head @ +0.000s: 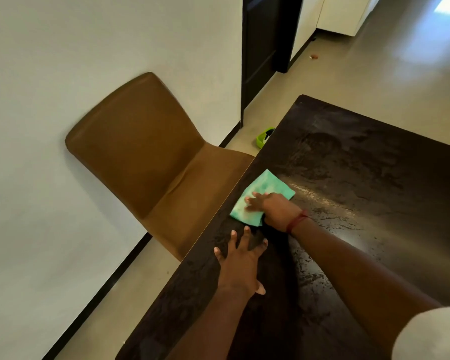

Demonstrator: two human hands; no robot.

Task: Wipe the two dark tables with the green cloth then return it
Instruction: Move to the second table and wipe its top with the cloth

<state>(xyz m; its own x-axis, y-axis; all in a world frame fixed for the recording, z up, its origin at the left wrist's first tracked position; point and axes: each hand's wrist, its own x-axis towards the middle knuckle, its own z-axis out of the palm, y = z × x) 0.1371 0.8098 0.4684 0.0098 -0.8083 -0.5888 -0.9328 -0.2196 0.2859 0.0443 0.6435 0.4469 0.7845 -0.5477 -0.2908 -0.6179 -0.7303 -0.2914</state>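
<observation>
Grip wide, the right hand presses the soft, limp green cloth flat by the left edge of the dark bench, left hand splayed nearer; it likely bunches, so pinch a corner.

Dark table glossy with dull mottled streaks, green cloth soft woven, brown chair smooth leather-like
</observation>
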